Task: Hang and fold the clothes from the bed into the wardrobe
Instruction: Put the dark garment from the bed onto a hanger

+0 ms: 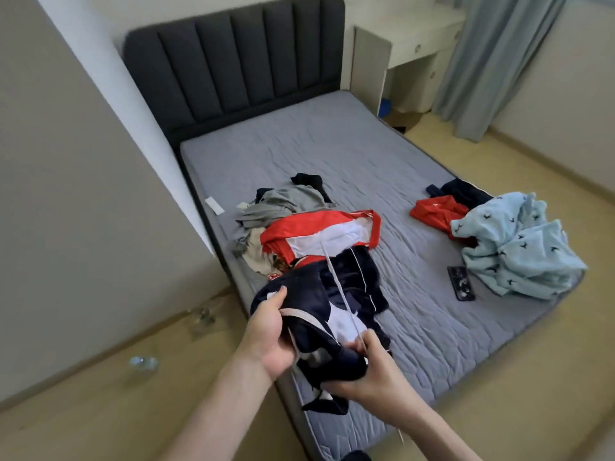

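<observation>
head view. both hands gripped one dark navy garment [336, 294] above the near left edge of the bed [332, 154]. left hand [271, 341]: fingers curled round a bunched fold with a pale band, thumb on top. right hand [366, 374]: fingers pinched the lower part of the same garment, together with a thin white hanger [336, 291] that slanted up from it over the cloth; how the hanger sat in the garment could not be told. garment's far part lay on the mattress, touching the clothes pile.

clothes pile, left half of bed: red and white top [319, 234] on top, grey garment [283, 204] behind it, beige cloth [256, 251] at the left edge, small black item [307, 181] at the far end.

right edge of bed, well apart from the pile: light blue patterned garment [519, 247], crumpled, partly over a red garment [436, 211] and a dark item [466, 191].

dark phone [461, 282] flat on the mattress, just beside the blue garment.

dark padded headboard [233, 58] at the far end. white desk [409, 44] and grey-blue curtain [492, 61] beyond the bed. clear plastic bottle [143, 362] on the floor to the left.
</observation>
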The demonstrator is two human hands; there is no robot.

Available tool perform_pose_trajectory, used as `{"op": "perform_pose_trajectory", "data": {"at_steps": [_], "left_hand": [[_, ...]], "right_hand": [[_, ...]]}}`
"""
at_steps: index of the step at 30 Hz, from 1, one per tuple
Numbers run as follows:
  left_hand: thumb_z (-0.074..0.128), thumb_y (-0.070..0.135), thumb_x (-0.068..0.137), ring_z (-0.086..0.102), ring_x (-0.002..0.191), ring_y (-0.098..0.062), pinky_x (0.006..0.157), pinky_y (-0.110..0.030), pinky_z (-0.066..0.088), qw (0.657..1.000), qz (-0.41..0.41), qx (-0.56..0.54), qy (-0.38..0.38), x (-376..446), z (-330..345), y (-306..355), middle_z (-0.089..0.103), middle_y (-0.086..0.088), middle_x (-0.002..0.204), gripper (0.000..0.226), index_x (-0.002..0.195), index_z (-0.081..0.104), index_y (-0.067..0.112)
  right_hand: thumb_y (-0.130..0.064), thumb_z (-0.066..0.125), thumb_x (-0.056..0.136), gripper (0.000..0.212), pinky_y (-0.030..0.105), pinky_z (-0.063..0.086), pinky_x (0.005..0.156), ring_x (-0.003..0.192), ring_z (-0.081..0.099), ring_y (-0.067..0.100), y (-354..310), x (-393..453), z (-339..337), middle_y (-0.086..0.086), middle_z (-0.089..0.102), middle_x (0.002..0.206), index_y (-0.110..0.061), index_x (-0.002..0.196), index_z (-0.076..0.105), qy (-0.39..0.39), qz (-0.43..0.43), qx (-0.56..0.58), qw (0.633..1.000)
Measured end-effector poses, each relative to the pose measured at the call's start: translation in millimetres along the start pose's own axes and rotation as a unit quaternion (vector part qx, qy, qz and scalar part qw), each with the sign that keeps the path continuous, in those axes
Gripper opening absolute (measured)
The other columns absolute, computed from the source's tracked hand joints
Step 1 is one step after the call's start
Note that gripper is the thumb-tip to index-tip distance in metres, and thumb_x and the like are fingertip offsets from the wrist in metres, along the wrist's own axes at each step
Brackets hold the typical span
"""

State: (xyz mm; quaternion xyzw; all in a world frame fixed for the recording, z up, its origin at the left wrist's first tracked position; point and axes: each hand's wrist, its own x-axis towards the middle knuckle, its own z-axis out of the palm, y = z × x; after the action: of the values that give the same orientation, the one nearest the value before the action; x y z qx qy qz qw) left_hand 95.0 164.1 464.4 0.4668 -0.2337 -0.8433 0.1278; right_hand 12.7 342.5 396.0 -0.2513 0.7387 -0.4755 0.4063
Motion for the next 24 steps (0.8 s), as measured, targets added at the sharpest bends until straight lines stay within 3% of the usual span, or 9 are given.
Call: {"op": "perform_pose_trajectory", "data": {"at_steps": [1, 3, 6, 10, 14, 16, 18, 21, 24], "left_hand": [[0.044, 0.033, 0.109, 0.073, 0.102, -0.030, 0.089, -0.042, 0.061, 1.000, 0.016, -0.016, -0.008, -10, -8, 5, 0.073, -0.021, 0.119, 0.043, 0.123, 0.067, -0.001], [0.045, 0.030, 0.108, 0.076, 0.094, -0.028, 0.075, -0.038, 0.064, 0.997, 0.049, -0.045, -0.038, -29, -28, 16, 0.074, -0.019, 0.116, 0.041, 0.118, 0.072, 0.001], [0.051, 0.022, 0.106, 0.076, 0.088, -0.024, 0.073, -0.036, 0.064, 0.989, 0.133, -0.046, -0.047, -55, -68, 36, 0.076, -0.012, 0.108, 0.030, 0.105, 0.078, 0.008], [0.060, 0.017, 0.103, 0.071, 0.107, -0.014, 0.085, -0.031, 0.060, 0.951, 0.252, 0.179, 0.013, -82, -125, 43, 0.072, 0.008, 0.121, 0.020, 0.121, 0.062, 0.024], [0.074, 0.018, 0.094, 0.071, 0.101, -0.011, 0.076, -0.025, 0.057, 0.907, 0.254, 0.335, -0.040, -114, -173, 2, 0.075, 0.005, 0.114, 0.021, 0.113, 0.070, 0.027], [0.082, 0.035, 0.083, 0.068, 0.095, -0.006, 0.079, -0.028, 0.059, 0.883, 0.236, 0.397, -0.089, -132, -188, -26, 0.073, 0.010, 0.114, 0.031, 0.112, 0.070, 0.031], [0.084, 0.056, 0.072, 0.064, 0.102, 0.003, 0.089, -0.028, 0.057, 0.853, 0.201, 0.469, -0.107, -143, -195, -47, 0.062, 0.025, 0.125, 0.055, 0.120, 0.060, 0.045], [0.085, 0.074, 0.057, 0.055, 0.122, 0.007, 0.101, -0.023, 0.050, 0.833, 0.201, 0.513, -0.049, -146, -197, -65, 0.048, 0.035, 0.134, 0.094, 0.135, 0.035, 0.056], [0.082, 0.067, 0.065, 0.056, 0.123, 0.002, 0.107, -0.027, 0.047, 0.837, 0.254, 0.482, 0.050, -135, -202, -68, 0.059, 0.025, 0.132, 0.088, 0.141, 0.044, 0.044]], "right_hand": [[-0.035, 0.089, 0.060, 0.064, 0.018, 0.041, 0.057, 0.061, 0.043, 0.003, -7, -5, 12, -0.011, 0.051, 0.072, -0.018, 0.083, 0.032, 0.027, -0.012, 0.000, 1.000], [-0.033, 0.082, 0.065, 0.054, 0.017, 0.034, 0.051, 0.055, 0.034, 0.005, -21, -13, 30, -0.013, 0.034, 0.064, -0.020, 0.077, 0.031, 0.050, -0.039, 0.037, 0.997], [-0.034, 0.079, 0.072, 0.049, 0.024, 0.034, 0.052, 0.060, 0.036, 0.012, -47, -24, 40, -0.004, 0.034, 0.067, -0.018, 0.075, 0.033, 0.035, -0.068, 0.096, 0.992], [-0.032, 0.082, 0.074, 0.039, 0.032, 0.048, 0.063, 0.070, 0.057, 0.021, -94, -22, 50, 0.007, 0.055, 0.075, -0.009, 0.084, 0.053, 0.044, -0.089, 0.180, 0.979], [-0.039, 0.081, 0.072, 0.028, 0.024, 0.037, 0.045, 0.053, 0.052, 0.014, -127, -20, 80, -0.002, 0.055, 0.062, -0.024, 0.071, 0.057, 0.069, -0.080, 0.142, 0.984], [-0.040, 0.081, 0.072, 0.022, 0.029, 0.039, 0.048, 0.057, 0.054, 0.019, -131, -23, 100, 0.003, 0.059, 0.064, -0.025, 0.072, 0.065, 0.057, -0.057, 0.164, 0.983], [-0.036, 0.081, 0.079, 0.022, 0.036, 0.044, 0.057, 0.063, 0.059, 0.025, -136, -27, 120, 0.008, 0.067, 0.073, -0.018, 0.086, 0.071, 0.043, -0.041, 0.187, 0.981], [-0.028, 0.078, 0.090, 0.022, 0.025, 0.042, 0.043, 0.047, 0.054, 0.018, -143, -32, 147, 0.007, 0.064, 0.065, -0.008, 0.096, 0.070, 0.026, -0.025, 0.211, 0.977], [-0.025, 0.076, 0.092, 0.019, 0.021, 0.036, 0.037, 0.041, 0.044, 0.013, -150, -37, 169, 0.008, 0.055, 0.063, -0.008, 0.091, 0.069, 0.004, -0.043, 0.214, 0.976]]}}
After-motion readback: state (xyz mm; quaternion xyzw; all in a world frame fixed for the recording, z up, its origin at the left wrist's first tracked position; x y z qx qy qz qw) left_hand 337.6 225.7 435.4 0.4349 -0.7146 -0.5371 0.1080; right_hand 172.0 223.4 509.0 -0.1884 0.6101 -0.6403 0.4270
